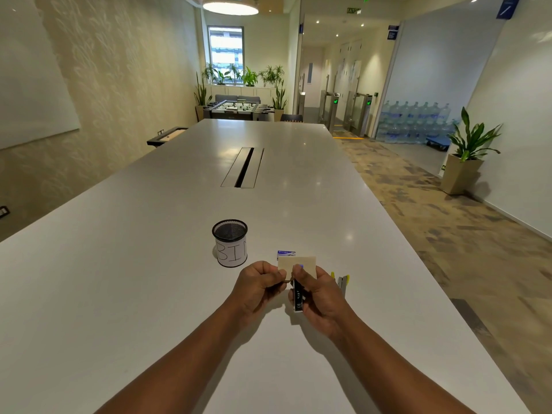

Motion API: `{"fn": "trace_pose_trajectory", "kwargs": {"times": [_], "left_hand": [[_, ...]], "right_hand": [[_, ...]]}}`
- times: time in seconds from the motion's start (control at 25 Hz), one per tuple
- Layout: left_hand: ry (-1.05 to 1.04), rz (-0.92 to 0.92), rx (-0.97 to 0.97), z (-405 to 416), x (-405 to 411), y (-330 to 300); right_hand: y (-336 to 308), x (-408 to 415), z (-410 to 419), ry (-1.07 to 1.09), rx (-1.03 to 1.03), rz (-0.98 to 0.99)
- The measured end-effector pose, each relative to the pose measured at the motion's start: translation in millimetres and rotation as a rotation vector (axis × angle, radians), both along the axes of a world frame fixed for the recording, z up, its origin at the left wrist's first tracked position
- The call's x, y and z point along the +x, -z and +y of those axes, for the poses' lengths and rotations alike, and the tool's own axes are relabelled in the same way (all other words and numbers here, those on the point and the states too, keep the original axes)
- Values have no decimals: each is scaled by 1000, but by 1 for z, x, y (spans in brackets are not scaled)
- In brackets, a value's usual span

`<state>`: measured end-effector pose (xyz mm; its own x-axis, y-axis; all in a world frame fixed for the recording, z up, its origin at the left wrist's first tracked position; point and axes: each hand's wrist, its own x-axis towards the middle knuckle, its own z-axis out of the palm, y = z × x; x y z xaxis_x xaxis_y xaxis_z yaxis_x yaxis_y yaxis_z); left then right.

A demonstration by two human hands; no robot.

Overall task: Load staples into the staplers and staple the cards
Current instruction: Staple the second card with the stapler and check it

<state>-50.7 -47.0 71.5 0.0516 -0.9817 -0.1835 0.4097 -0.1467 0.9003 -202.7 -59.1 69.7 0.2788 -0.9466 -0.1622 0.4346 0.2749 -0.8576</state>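
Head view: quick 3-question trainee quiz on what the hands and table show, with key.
1. True or false: the mesh cup marked "BIN" stands to the left of both hands.
2. Which hand holds the black stapler? A) left hand B) right hand C) neither
3. Fill in: the beige ____ is held up between the two hands, in front of the small blue staple box.

Key: 1 true. 2 B; its fingers curl over the stapler's top. 3 card. The yellow stapler lies on the table, right of the right hand.
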Motion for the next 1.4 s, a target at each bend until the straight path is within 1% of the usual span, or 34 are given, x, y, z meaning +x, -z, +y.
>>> {"fn": "trace_pose_trajectory", "kwargs": {"times": [0.28,0.56,0.68,0.88,1.08,1.28,1.4], "left_hand": [[77,18,-47,1,0,-5],[295,-12,-169,0,-10,-6],[297,-10,-177,-2,-11,-6],[239,16,-165,-1,-17,-4],[246,20,-133,2,-18,-4],[260,50,-86,3,-14,-5],[233,79,-40,-2,-10,2]], "right_hand": [[-2,0,0,24,-5,40],[-4,2,1,26,-42,49],[-4,2,0,48,-43,70],[2,4,1,118,-31,87],[8,4,0,125,-22,96],[3,4,-1,51,-17,98],[2,3,-1,-26,-9,22]]}}
